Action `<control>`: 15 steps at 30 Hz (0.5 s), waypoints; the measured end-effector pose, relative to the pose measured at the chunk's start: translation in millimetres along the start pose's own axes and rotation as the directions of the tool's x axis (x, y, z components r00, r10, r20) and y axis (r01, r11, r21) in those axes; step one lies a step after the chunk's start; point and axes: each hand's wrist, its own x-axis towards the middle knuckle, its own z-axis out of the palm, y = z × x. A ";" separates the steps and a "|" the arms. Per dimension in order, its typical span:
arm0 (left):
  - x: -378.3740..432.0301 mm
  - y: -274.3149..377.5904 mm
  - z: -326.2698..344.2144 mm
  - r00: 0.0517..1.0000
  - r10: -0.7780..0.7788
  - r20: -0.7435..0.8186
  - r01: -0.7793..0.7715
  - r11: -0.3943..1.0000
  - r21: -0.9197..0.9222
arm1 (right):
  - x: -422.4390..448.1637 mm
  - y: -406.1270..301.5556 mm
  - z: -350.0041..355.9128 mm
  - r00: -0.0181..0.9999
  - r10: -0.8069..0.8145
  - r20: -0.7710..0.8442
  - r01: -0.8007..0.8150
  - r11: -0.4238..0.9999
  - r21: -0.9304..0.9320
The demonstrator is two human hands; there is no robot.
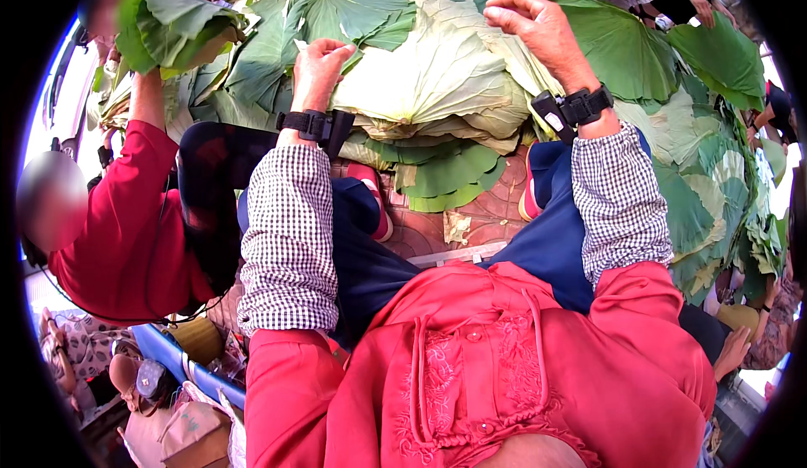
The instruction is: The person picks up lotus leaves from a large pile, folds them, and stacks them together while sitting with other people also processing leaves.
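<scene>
Before me lies a stack of large lotus leaves, topped by a leaf with its pale, veined underside up (435,77). Above the stack's left side is my left hand (317,68), its fingers curled and the thumb near the forefinger. Whether a leaf edge is pinched there I cannot tell. My right hand (536,33) hovers over the far right part of the stack, fingers bent and slightly apart, with nothing visible in them. Green lotus leaves (340,11) lie beyond my left hand. Smaller green leaves (451,175) rest on the paving under the stack's near edge, between my feet.
At my left a person in a red top (126,235) holds up a bundle of green leaves (170,27). More leaves (687,197) are heaped at right, where another person's hand (696,5) reaches in. Paper bags (195,433) and a blue-edged container (189,367) stand lower left.
</scene>
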 end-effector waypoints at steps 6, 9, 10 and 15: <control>-17.7 -24.3 46.6 0.931 0.270 0.246 -0.365 0.714 0.597 | -17.1 -21.7 42.4 0.979 -0.127 0.159 0.158 0.966 -0.205; -30.0 -33.8 68.4 0.892 0.155 0.425 -0.436 0.545 0.716 | -16.7 -25.8 35.6 0.980 -0.128 0.154 0.162 0.959 -0.234; -32.6 -38.4 72.7 0.882 0.109 0.458 -0.446 0.507 0.737 | -16.1 -25.0 32.5 0.983 -0.116 0.145 0.152 0.951 -0.268; -44.2 -62.6 90.4 0.872 0.052 0.486 -0.474 0.333 0.815 | -17.0 -12.0 25.8 0.992 -0.094 0.084 0.113 0.957 -0.267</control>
